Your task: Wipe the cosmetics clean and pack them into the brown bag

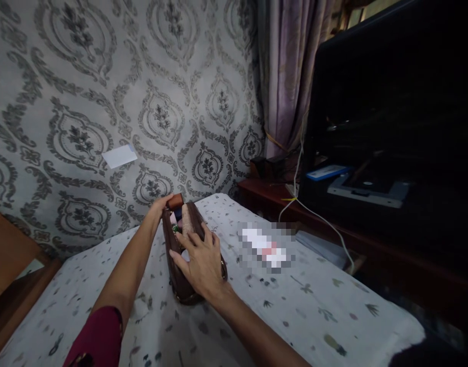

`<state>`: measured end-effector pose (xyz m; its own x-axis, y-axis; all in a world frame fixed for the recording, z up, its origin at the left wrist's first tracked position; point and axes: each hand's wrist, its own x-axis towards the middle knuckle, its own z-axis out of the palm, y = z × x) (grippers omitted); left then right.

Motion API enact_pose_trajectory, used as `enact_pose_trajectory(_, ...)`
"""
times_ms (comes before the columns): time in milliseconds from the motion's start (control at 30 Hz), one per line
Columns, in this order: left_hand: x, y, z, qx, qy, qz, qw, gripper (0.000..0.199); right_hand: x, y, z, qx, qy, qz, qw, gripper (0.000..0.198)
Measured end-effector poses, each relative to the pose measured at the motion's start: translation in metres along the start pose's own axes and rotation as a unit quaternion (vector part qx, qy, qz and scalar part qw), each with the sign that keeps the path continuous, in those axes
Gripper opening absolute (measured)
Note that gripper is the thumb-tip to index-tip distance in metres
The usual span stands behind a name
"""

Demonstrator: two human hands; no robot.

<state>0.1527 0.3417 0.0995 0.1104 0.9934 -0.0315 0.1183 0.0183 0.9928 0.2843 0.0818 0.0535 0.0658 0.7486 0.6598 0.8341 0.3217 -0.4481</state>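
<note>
A dark brown handbag (179, 279) stands on the patterned white cloth with its top open. Inside it are several small items, among them something green and a beige, textured piece (187, 219). My left hand (160, 210) is at the bag's far end, its fingers closed on a small tan-brown leather-like piece (176, 202). Whether that piece is separate from the bag, I cannot tell. My right hand (201, 257) lies over the near half of the opening, fingers spread, thumb towards the left rim. It covers part of the contents.
The white printed cloth (295, 311) covers the surface under the bag. To the right lies a blurred-out object (265, 247). Beyond it are a dark television (387, 127), a white cable (326, 221) and a reddish-brown wooden stand (257, 191). Patterned wallpaper (161, 61) rises behind.
</note>
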Motion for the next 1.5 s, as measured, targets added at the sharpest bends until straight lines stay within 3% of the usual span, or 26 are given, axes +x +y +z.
enact_pose_trajectory(167, -0.011, 0.010, 0.006, 0.001, 0.014, 0.054, 0.998, 0.033, 0.000, 0.000, -0.001, 0.004, 0.005, 0.000, 1.000, 0.043)
enact_pose_trajectory(367, -0.045, 0.019, 0.017, -0.002, -0.005, 0.213, 0.977, 0.061, 0.000, 0.000, -0.002, -0.006, 0.002, -0.005, 1.000, 0.044)
enact_pose_trajectory(467, -0.071, 0.025, 0.026, 0.037, -0.029, 0.276, 0.960, 0.054, -0.002, 0.000, 0.002, -0.015, 0.012, -0.003, 1.000, 0.054)
enact_pose_trajectory(567, -0.104, 0.026, 0.030, 0.109, -0.099, 0.299, 0.943, 0.038, -0.003, 0.003, 0.012, -0.028, 0.057, 0.014, 0.998, 0.079)
enact_pose_trajectory(700, -0.143, 0.020, 0.026, 0.237, -0.179, 0.349, 0.889, 0.037, -0.004, 0.008, 0.025, -0.013, 0.111, 0.016, 0.994, 0.082)
enact_pose_trajectory(833, -0.165, 0.012, 0.014, 0.344, -0.176, 0.406, 0.828, 0.043, -0.005, 0.010, 0.027, 0.018, 0.132, 0.018, 0.991, 0.088)
enact_pose_trajectory(967, -0.178, 0.003, 0.007, 0.417, -0.163, 0.387, 0.806, 0.043, -0.008, 0.013, 0.023, 0.044, 0.112, 0.026, 0.992, 0.095)
enact_pose_trajectory(1067, -0.187, -0.001, 0.006, 0.459, -0.173, 0.381, 0.784, 0.046, -0.011, 0.021, 0.018, 0.073, 0.083, -0.005, 0.994, 0.099)
enact_pose_trajectory(1267, -0.210, -0.008, 0.006, 0.483, -0.200, 0.420, 0.742, 0.064, -0.029, 0.047, -0.010, 0.185, -0.044, -0.074, 0.979, 0.114)
enact_pose_trajectory(1367, -0.218, -0.015, 0.006, 0.487, -0.195, 0.441, 0.728, 0.068, -0.035, 0.048, -0.026, 0.211, -0.080, -0.056, 0.973, 0.100)
enact_pose_trajectory(1500, -0.224, -0.022, 0.006, 0.455, -0.195, 0.459, 0.738, 0.074, -0.029, 0.028, -0.030, 0.168, -0.039, 0.015, 0.985, 0.066)
